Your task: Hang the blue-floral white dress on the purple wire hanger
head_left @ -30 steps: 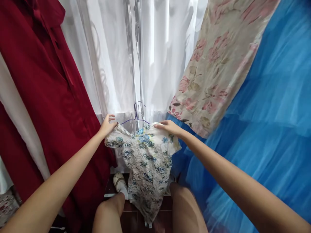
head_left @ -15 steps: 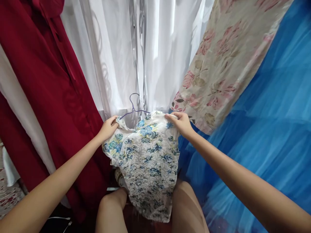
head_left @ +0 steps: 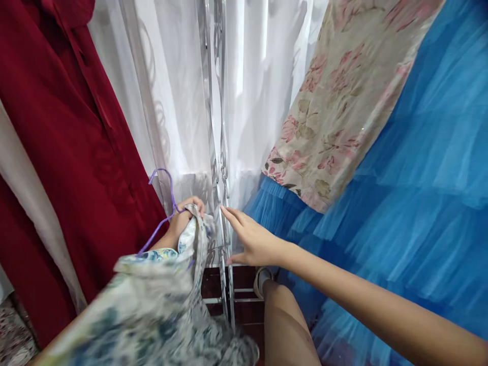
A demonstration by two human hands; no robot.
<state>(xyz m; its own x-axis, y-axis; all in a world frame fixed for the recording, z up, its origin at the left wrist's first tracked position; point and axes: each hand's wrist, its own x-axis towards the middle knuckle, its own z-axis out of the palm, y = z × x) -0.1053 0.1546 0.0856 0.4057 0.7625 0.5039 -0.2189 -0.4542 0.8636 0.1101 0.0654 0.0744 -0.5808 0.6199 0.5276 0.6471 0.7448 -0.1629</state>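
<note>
My left hand is closed round the top of a small white dress with blue flowers and its purple wire hanger. The dress drapes over my left forearm and hides most of it, blurred by motion. My right hand is open with fingers stretched out, just right of the dress and holding nothing. Its fingertips are near a thin metal rack upright.
A dark red garment hangs at the left, sheer white curtains hang behind, a cream dress with pink flowers and a blue tulle skirt fill the right. My knees and a white shoe show below.
My right hand let go of the dress and now hovers open. My left hand swung the dress and hanger left and toward me, over my forearm.
</note>
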